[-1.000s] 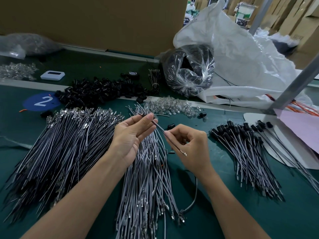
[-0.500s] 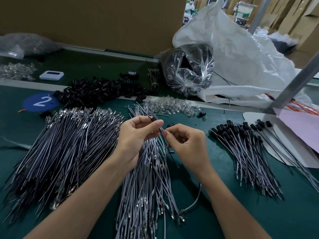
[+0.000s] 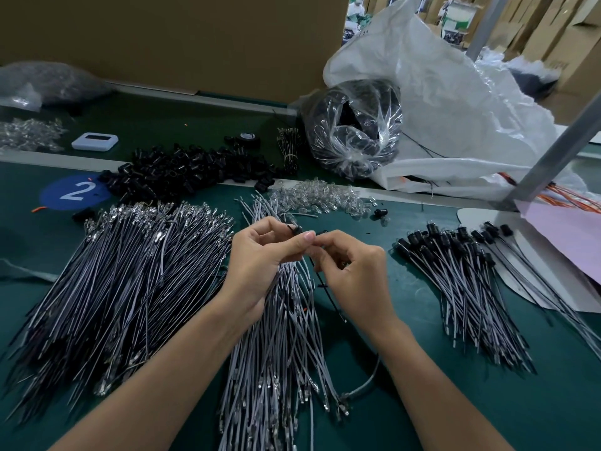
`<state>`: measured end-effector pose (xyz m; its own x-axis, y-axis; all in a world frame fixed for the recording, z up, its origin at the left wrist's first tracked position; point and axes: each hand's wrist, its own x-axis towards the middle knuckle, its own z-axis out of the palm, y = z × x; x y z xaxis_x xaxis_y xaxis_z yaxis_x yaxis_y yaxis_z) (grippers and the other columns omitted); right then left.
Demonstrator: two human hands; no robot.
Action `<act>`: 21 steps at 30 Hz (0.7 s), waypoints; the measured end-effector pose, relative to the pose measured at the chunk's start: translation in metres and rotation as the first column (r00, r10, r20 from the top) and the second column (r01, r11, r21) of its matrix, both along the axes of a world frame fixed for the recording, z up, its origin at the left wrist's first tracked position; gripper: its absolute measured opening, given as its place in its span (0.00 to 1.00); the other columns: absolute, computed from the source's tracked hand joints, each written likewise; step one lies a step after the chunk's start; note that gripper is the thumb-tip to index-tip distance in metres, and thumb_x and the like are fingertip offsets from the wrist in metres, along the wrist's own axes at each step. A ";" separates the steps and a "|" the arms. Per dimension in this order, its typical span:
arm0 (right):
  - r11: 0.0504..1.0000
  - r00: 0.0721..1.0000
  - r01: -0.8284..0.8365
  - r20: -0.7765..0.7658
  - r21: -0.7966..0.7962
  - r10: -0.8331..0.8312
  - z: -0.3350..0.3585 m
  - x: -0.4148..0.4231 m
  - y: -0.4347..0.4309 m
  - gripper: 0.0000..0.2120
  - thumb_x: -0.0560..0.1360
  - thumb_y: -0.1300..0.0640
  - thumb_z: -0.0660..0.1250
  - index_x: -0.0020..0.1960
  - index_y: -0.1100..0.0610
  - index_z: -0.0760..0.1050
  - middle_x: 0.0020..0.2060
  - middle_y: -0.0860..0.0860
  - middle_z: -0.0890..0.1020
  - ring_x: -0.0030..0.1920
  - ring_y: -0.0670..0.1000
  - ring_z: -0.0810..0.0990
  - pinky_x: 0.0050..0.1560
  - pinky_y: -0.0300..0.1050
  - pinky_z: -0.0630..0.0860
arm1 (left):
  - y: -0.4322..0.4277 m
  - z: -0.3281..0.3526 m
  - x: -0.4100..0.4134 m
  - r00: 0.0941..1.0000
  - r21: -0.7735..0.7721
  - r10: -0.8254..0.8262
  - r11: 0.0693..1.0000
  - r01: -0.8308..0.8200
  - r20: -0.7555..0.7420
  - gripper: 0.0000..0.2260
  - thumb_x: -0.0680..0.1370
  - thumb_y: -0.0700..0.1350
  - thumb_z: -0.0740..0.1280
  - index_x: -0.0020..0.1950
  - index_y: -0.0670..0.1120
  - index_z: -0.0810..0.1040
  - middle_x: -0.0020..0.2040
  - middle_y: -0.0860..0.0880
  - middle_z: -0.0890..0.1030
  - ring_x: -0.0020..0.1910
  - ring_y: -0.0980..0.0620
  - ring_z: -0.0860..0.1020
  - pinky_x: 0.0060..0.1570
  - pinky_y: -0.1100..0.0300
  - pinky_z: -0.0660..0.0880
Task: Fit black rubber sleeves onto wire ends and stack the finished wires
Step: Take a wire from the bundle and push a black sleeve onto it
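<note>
Pinching sleeve point(image 3: 297, 230) w/ L hand point(image 3: 266, 252), R hand point(image 3: 354, 271) pinching wire point(image 3: 328, 297), hands meeting. Risk: thin wire buckles or misses bore if pushed off-axis; sleeve could pop loose.

L hand point(image 3: 260, 258) pinches black sleeve point(image 3: 296, 229), R hand point(image 3: 356, 271) pinches wire point(image 3: 329, 299), fingertips touching, above middle wire pile point(image 3: 279, 340).

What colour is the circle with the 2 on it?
The circle is blue, seen in the head view.
</note>
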<state>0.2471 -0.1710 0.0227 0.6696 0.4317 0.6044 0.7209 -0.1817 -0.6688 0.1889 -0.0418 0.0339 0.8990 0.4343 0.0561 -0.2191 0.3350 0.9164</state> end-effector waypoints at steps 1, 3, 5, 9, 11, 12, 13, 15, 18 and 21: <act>1.000 1.000 -0.010 -0.017 0.006 0.010 -0.001 0.000 0.001 0.03 0.75 0.64 0.71 0.46 0.57 0.81 0.31 0.40 0.81 0.29 0.44 0.80 0.30 0.38 0.75 | 0.000 0.000 0.000 1.000 -0.017 -0.002 1.000 0.002 0.001 0.09 0.61 0.43 0.77 0.32 0.47 0.77 0.36 0.48 0.83 0.37 0.52 0.82 0.41 0.62 0.80; 1.000 0.999 -0.026 -0.043 0.005 0.026 -0.002 0.000 0.002 0.07 0.74 0.67 0.70 0.48 0.57 0.77 0.33 0.37 0.82 0.30 0.39 0.80 0.32 0.31 0.73 | 0.000 0.000 0.000 1.000 -0.054 -0.003 0.999 0.003 -0.001 0.13 0.62 0.41 0.77 0.41 0.38 0.77 0.39 0.45 0.84 0.39 0.48 0.83 0.43 0.59 0.81; 1.000 0.998 -0.016 -0.054 -0.011 0.016 -0.003 0.000 0.002 0.09 0.74 0.67 0.70 0.51 0.57 0.75 0.30 0.42 0.82 0.28 0.41 0.79 0.31 0.34 0.74 | 0.000 0.001 -0.001 1.000 -0.051 -0.019 0.999 0.018 -0.022 0.15 0.63 0.40 0.76 0.45 0.37 0.77 0.39 0.44 0.83 0.39 0.47 0.84 0.44 0.58 0.82; 1.000 0.998 -0.018 -0.066 -0.025 0.016 -0.001 0.000 0.001 0.12 0.74 0.68 0.70 0.54 0.59 0.74 0.28 0.40 0.81 0.28 0.39 0.78 0.32 0.30 0.71 | -0.001 0.003 -0.003 0.995 -0.020 -0.086 0.996 0.085 -0.055 0.14 0.63 0.41 0.76 0.41 0.40 0.74 0.33 0.49 0.81 0.32 0.54 0.79 0.37 0.64 0.78; 0.999 0.997 -0.030 -0.072 -0.025 0.028 0.001 0.000 0.000 0.09 0.74 0.66 0.71 0.52 0.59 0.76 0.30 0.42 0.82 0.29 0.39 0.80 0.33 0.31 0.73 | 0.001 0.002 -0.003 0.992 -0.006 -0.109 0.994 0.108 -0.065 0.14 0.64 0.44 0.76 0.41 0.40 0.75 0.35 0.48 0.81 0.34 0.53 0.79 0.37 0.63 0.79; 0.999 0.997 -0.031 -0.075 -0.021 0.030 0.001 0.000 0.000 0.08 0.74 0.64 0.72 0.51 0.59 0.77 0.31 0.43 0.83 0.29 0.39 0.80 0.33 0.32 0.73 | 0.003 0.003 -0.003 0.991 -0.001 -0.115 0.993 0.116 -0.064 0.14 0.64 0.46 0.77 0.40 0.40 0.77 0.36 0.47 0.82 0.35 0.52 0.80 0.37 0.63 0.79; 1.000 0.997 -0.025 -0.078 -0.018 0.023 0.002 0.000 0.000 0.07 0.73 0.62 0.73 0.49 0.59 0.78 0.32 0.43 0.82 0.29 0.40 0.80 0.33 0.32 0.74 | 0.004 0.004 -0.003 0.992 0.004 -0.113 0.994 0.113 -0.059 0.12 0.65 0.48 0.76 0.39 0.41 0.79 0.37 0.46 0.83 0.36 0.51 0.82 0.38 0.63 0.79; 1.000 0.998 0.003 -0.065 -0.019 -0.004 0.003 0.001 0.000 0.06 0.73 0.62 0.74 0.47 0.59 0.78 0.31 0.43 0.81 0.29 0.41 0.80 0.32 0.33 0.74 | 0.004 0.004 -0.003 0.997 0.026 -0.062 0.998 0.064 -0.047 0.08 0.66 0.48 0.75 0.39 0.44 0.84 0.38 0.46 0.84 0.37 0.52 0.83 0.38 0.63 0.80; 0.999 0.999 0.037 -0.017 -0.017 -0.037 0.004 -0.001 0.000 0.05 0.73 0.61 0.74 0.45 0.58 0.78 0.31 0.46 0.81 0.29 0.44 0.78 0.31 0.36 0.73 | 0.003 0.004 -0.002 0.999 0.066 0.018 0.998 -0.015 -0.037 0.05 0.66 0.45 0.75 0.40 0.47 0.87 0.38 0.48 0.85 0.37 0.55 0.82 0.38 0.64 0.80; 0.990 0.987 0.137 0.086 -0.042 -0.133 0.007 0.000 -0.001 0.06 0.71 0.59 0.76 0.44 0.57 0.80 0.39 0.45 0.79 0.35 0.43 0.74 0.37 0.28 0.67 | 0.001 0.005 -0.002 0.997 0.082 0.075 0.994 -0.071 -0.035 0.05 0.66 0.45 0.75 0.40 0.46 0.87 0.39 0.48 0.86 0.39 0.55 0.82 0.38 0.65 0.79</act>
